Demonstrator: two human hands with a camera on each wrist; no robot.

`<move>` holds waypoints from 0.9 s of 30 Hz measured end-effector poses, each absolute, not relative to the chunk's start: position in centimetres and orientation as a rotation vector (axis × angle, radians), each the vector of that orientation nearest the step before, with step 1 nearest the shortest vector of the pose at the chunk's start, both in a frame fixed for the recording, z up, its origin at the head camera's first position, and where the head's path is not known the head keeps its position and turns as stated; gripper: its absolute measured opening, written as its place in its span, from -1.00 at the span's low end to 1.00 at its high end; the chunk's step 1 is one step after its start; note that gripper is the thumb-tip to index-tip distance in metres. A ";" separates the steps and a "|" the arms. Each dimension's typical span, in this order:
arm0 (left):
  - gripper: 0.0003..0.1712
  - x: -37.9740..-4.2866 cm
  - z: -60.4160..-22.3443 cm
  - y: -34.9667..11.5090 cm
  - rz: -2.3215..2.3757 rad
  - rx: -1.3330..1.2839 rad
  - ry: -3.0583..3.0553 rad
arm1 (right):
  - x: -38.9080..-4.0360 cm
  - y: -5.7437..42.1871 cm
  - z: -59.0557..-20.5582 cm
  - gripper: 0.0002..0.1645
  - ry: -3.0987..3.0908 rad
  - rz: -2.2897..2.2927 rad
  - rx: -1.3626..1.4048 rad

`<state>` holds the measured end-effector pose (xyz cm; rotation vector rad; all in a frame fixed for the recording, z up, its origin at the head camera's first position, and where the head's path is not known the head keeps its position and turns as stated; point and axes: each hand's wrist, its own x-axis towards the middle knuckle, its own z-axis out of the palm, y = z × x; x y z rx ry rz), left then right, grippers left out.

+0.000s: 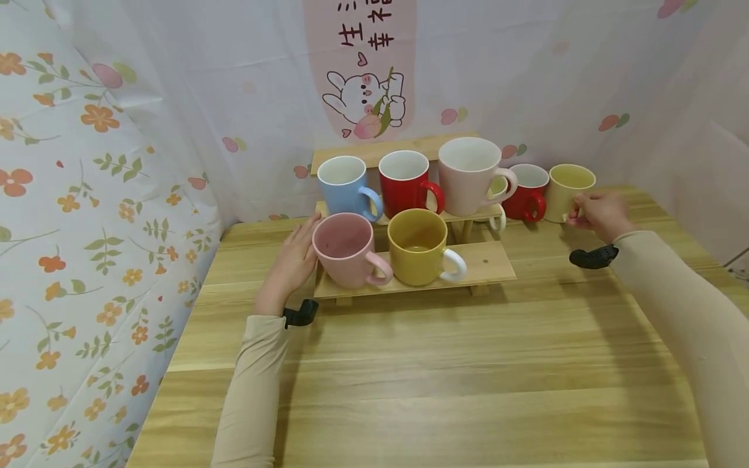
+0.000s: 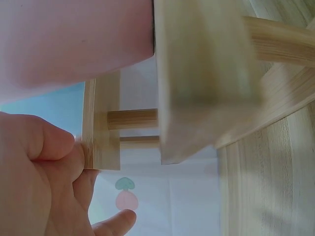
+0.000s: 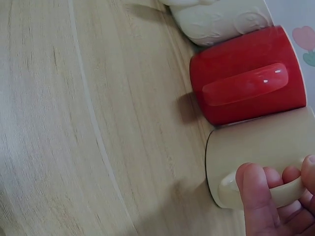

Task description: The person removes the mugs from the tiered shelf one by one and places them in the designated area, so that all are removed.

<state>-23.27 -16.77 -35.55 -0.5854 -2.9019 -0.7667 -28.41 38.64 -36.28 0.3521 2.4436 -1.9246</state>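
Note:
A pale yellow mug (image 1: 566,201) stands on the table at the right end of the back row. My right hand (image 1: 603,213) pinches its handle (image 3: 288,192), thumb and fingers closed round it in the right wrist view. Directly beside it stands a red mug (image 3: 248,78) with a red handle. My left hand (image 1: 295,257) rests at the left end of the wooden rack (image 1: 491,263), its fingers touching the edge of the middle shelf (image 2: 102,147). A pink mug (image 1: 345,260) on the lower shelf is close to that hand, and a light blue mug (image 1: 345,188) sits above.
A mustard mug (image 1: 417,250) with a white handle shares the lower shelf. On the middle shelf are another red mug (image 1: 404,179) and a large pale pink mug (image 1: 468,182). Behind the rack's right end, a partly hidden cream mug (image 3: 221,22) shows. Patterned cloth (image 1: 193,91) hangs behind the table.

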 end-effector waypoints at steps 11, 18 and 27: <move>-0.45 -23.2 -35.6 -16.9 -0.793 -0.577 -2.865 | -28.8 38.2 -36.4 -0.51 2.431 -1.939 0.340; -0.44 -23.2 -35.8 -16.7 -0.797 -0.582 -2.878 | -29.0 38.4 -36.6 -0.48 2.494 -1.871 0.344; -0.44 -23.3 -35.8 -16.7 -0.806 -0.585 -2.862 | -29.6 38.4 -36.7 -0.62 2.590 -1.749 0.386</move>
